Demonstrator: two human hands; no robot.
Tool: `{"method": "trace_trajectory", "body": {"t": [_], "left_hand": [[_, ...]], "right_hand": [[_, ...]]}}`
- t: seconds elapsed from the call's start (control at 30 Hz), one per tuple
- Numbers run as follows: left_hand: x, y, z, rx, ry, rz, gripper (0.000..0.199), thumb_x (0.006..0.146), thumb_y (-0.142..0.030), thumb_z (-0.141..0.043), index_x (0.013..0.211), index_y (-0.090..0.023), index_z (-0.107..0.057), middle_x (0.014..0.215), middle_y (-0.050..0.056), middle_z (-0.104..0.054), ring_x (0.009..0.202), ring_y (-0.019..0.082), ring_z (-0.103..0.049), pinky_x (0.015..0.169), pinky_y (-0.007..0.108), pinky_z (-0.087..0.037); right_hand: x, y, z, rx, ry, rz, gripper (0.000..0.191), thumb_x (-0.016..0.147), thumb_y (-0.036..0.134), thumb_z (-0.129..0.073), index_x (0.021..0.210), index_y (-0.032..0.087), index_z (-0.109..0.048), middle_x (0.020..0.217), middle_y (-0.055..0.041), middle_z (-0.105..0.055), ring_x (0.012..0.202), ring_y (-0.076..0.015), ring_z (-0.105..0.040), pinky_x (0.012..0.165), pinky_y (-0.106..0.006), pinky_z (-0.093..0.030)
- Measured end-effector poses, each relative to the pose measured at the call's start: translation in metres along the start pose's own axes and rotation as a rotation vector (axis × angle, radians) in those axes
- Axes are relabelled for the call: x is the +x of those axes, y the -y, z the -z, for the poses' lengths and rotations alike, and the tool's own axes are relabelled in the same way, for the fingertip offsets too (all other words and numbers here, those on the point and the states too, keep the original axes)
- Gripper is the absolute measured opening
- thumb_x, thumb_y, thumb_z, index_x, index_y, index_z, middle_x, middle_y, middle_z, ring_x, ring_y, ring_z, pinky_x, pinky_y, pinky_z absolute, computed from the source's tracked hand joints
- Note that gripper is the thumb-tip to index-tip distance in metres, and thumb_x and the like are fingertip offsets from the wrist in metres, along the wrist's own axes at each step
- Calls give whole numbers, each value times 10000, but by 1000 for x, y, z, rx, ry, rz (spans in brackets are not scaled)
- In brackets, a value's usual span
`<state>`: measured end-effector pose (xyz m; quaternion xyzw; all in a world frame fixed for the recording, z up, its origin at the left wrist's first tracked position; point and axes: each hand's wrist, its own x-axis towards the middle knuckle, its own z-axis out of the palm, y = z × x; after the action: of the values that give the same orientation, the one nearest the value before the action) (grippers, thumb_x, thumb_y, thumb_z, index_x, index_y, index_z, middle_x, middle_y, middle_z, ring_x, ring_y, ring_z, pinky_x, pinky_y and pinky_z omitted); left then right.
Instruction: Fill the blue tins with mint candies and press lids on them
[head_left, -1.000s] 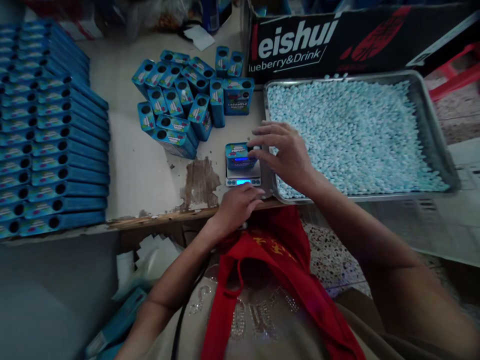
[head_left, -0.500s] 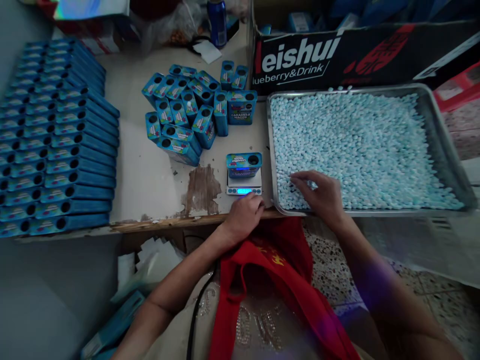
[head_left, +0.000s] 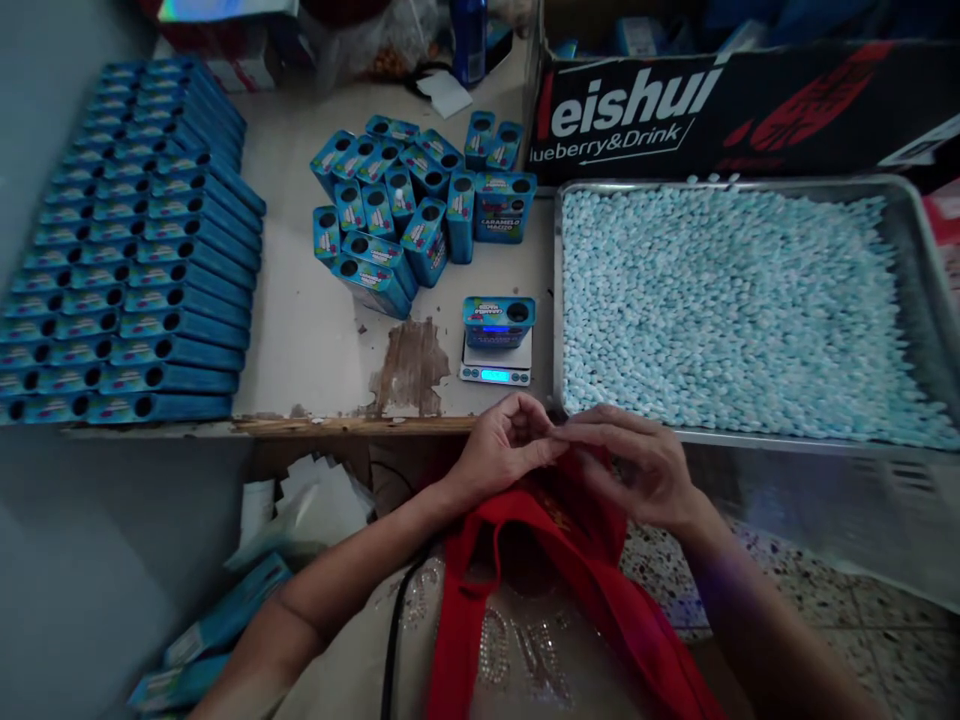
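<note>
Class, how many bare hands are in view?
2: the left hand in front of the small, flat digital scale, the right hand by the rectangular metal tray's near left corner.

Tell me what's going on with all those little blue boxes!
A person in a red apron has their left hand and right hand together by the table edge; I can't tell whether the fingers pinch anything. Neither hand touches the blue box standing on the small, lit scale. A metal tray of pale blue pieces lies to the right. More blue boxes are to the left, some loosely grouped, others in rows.
</note>
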<state>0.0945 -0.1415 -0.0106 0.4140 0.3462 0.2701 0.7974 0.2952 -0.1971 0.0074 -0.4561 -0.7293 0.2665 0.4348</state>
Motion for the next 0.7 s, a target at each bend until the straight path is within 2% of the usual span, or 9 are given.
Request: {"method": "trace_trajectory", "body": {"t": [0.13,0.27,0.33,0.4,0.47,0.5,0.57,0.63,0.7], "left_hand": [[-4,-1,5,-79,-17,37,630,683,-509,-1085,891,-202,-576,850,-24,-685,703,100,-638,696,229,-548],[-14,-17,21,44,21,-1,470,890,-510,-944,1127,-203,-679,900,29,-785,756,177,-759,773,307,-630],[-12,-36,31,338,-63,-223,347,1026,-457,-807,1257,-221,-700,1019,73,-832,924,236,-817,924,391,-660],[-1,-61,40,784,-205,-526,253,1083,-346,-733,1319,-253,-731,1206,95,-833,1199,282,-790,1149,478,-596],[18,-85,44,1228,-263,-687,392,1034,-260,-799,1420,-252,-729,1437,136,-761,1439,352,-669,1299,562,-470],[28,-93,45,1405,-240,-676,489,998,-211,-835,1471,-224,-713,1496,168,-725,1473,392,-637,1303,594,-456],[46,-104,45,1626,-137,-556,553,959,-122,-846,1492,-143,-702,1461,221,-728,1400,431,-677,1203,581,-542],[52,-110,50,1698,-71,-473,429,990,-75,-771,1415,-116,-734,1323,199,-782,1267,394,-743,1055,496,-626],[42,-123,64,1695,-125,-501,362,1009,-106,-754,1366,-167,-739,1267,148,-799,1205,359,-758,983,459,-652]], "right_hand": [[0,5,-10,-7,-30,-33,444,985,157,-726,1323,423,-837,1041,-36,-847,858,-225,-820,724,-369,-714],[11,0,-6,17,-26,-41,289,1006,214,-771,1198,405,-870,992,-16,-854,809,-227,-814,694,-378,-697],[19,-12,8,-76,-98,-94,249,1007,232,-764,1154,404,-870,981,-22,-847,817,-251,-805,722,-422,-690],[30,-31,25,-289,-183,-159,204,1003,273,-748,1110,398,-869,1034,-60,-837,907,-307,-797,811,-511,-680],[47,-53,39,-488,-195,-166,149,979,356,-756,1066,368,-876,1092,-111,-818,1000,-372,-774,882,-598,-649],[58,-63,43,-531,-170,-153,154,965,395,-763,1057,352,-879,1112,-127,-811,1005,-383,-765,876,-607,-640],[86,-75,42,-493,-93,-135,195,963,429,-760,1078,326,-879,1108,-126,-810,931,-349,-761,805,-545,-637],[117,-77,30,-391,-45,-123,208,994,405,-725,1101,309,-875,1042,-102,-823,825,-290,-752,733,-458,-620],[152,-73,7,-317,-34,-96,210,1023,372,-685,1089,294,-869,967,-82,-833,768,-259,-742,721,-412,-605]]}}
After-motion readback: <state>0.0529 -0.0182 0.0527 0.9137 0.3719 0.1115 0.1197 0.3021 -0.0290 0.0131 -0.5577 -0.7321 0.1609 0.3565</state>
